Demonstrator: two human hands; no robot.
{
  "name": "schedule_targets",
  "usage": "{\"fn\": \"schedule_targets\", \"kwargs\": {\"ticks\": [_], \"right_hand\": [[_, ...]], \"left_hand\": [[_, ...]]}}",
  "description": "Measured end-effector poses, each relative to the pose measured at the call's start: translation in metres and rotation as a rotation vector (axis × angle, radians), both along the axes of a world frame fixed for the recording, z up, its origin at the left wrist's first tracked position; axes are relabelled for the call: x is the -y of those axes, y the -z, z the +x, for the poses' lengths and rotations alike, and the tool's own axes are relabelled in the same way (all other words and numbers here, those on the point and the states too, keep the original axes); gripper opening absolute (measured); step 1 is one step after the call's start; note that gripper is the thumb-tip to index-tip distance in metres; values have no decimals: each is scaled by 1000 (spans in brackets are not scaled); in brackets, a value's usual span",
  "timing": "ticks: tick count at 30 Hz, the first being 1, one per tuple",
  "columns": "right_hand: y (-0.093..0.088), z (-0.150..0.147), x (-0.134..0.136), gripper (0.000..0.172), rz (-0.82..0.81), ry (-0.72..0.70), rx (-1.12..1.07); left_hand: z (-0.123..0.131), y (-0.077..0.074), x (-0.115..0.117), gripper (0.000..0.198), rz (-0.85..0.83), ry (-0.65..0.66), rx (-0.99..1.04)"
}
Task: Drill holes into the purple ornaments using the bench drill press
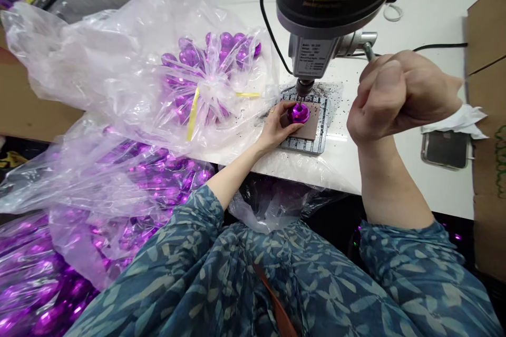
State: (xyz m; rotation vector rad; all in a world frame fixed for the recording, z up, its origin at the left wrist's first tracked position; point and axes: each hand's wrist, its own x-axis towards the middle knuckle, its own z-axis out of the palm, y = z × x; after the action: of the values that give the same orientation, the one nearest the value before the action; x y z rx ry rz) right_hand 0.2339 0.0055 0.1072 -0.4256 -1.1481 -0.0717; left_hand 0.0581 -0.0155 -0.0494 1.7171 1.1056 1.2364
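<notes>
A shiny purple ball rests on a brown square board on the metal base of a drill press. My left hand grips the ball from its left side, thumb near and fingers behind. Just above the ball is the drill chuck; whether the bit touches the ball cannot be made out. My right hand is closed round the press's metal lever, to the right of the motor housing. Dark shavings lie around the base.
Clear plastic bags with purple balls cover the left side and spill below the white table. A phone lies at the right beside white tissue. Cardboard boxes stand along the right edge. A black cable hangs left of the press.
</notes>
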Motion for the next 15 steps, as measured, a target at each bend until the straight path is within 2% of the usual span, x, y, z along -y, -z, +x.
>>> {"fn": "schedule_targets", "kwargs": {"ticks": [4, 8, 13, 15], "right_hand": [[6, -1, -14, 91, 42, 42, -7], [11, 1, -13, 90, 51, 79, -18], [23, 4, -15, 81, 190, -57, 6], [26, 2, -12, 81, 179, -116, 22]], "left_hand": [[-3, 10, -4, 68, 88, -1, -57], [-2, 9, -3, 67, 109, -1, -77], [0, 6, -2, 62, 108, -25, -114], [0, 5, -1, 59, 113, -39, -121]]}}
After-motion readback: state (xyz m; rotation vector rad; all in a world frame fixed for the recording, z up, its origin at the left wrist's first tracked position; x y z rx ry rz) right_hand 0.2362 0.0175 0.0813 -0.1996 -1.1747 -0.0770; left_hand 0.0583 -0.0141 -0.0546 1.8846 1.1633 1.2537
